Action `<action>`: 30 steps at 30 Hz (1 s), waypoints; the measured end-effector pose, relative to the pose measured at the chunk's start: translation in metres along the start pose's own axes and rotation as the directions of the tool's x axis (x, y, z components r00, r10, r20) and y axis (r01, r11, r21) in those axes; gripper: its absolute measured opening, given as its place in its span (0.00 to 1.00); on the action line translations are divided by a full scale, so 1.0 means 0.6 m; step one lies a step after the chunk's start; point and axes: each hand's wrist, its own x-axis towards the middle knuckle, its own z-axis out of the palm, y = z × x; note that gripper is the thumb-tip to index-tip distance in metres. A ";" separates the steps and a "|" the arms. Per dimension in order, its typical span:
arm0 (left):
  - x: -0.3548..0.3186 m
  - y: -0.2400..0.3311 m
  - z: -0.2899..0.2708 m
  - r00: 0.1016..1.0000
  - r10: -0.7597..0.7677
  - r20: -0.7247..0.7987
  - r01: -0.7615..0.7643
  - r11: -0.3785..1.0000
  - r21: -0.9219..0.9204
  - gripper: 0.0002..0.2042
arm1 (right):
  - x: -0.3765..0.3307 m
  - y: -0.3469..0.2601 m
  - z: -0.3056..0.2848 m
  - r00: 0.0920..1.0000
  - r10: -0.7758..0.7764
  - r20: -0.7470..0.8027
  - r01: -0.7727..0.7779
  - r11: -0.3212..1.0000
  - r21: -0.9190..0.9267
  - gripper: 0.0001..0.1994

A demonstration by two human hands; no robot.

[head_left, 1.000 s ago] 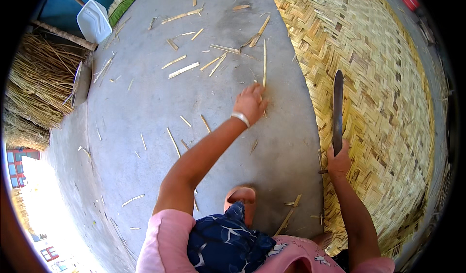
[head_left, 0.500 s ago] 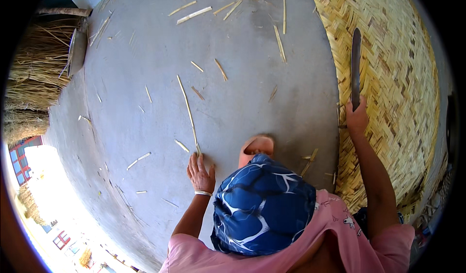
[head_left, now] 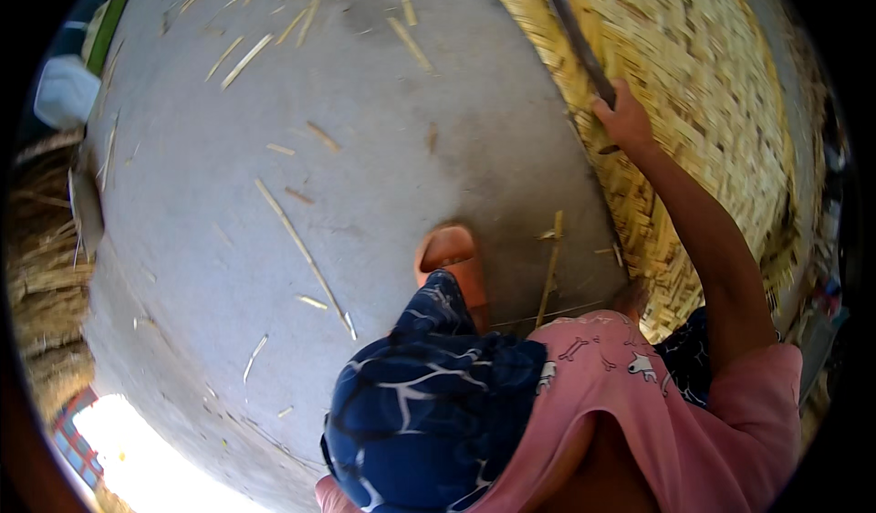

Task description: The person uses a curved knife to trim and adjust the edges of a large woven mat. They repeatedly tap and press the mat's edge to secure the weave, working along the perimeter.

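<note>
My right hand (head_left: 626,119) is closed around the handle of a long dark blade (head_left: 577,34), held out over the woven bamboo mat (head_left: 721,84) on the right. My left hand is out of sight, hidden below my blue-patterned knee (head_left: 429,403). A long thin bamboo strip (head_left: 301,250) lies slanted on the grey concrete floor (head_left: 383,139), its near end reaching my knee. My foot in an orange sandal (head_left: 452,250) rests on the concrete beside the strip. A shorter bamboo sliver (head_left: 550,266) lies just right of the sandal, near the mat's edge.
Several short bamboo offcuts (head_left: 245,59) are scattered over the far part of the floor. A pile of dry straw-like strips (head_left: 41,266) lies along the left edge. A white container (head_left: 62,93) stands at the far left.
The left hand, which pulled the long strip toward me, has dropped out of sight behind my knee. The right hand still holds the blade over the mat, now tilted leftward.
</note>
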 end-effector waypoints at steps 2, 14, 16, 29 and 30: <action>0.089 -0.012 -0.031 0.975 0.192 -0.112 -0.184 0.980 0.078 0.26 | -0.014 0.005 -0.034 0.998 0.010 0.068 -0.014 0.998 0.056 0.25; 0.558 0.263 -0.255 0.458 0.887 -0.063 -0.876 0.462 0.136 0.19 | -0.301 0.199 -0.318 0.978 0.208 -0.021 -0.207 0.977 0.055 0.24; 0.607 0.318 -0.267 0.349 0.936 -0.049 -0.922 0.352 0.160 0.19 | -0.382 0.225 -0.357 0.943 0.331 -0.043 -0.331 0.944 0.006 0.24; 0.719 0.476 -0.372 0.163 0.987 -0.009 -0.947 0.159 0.278 0.14 | -0.766 0.355 -0.275 0.381 0.842 -0.382 -0.695 0.533 0.482 0.23; 0.709 0.476 -0.372 0.172 0.982 0.081 -0.950 0.143 0.279 0.14 | -0.803 0.358 -0.246 0.300 0.865 -0.403 -0.703 0.486 0.519 0.23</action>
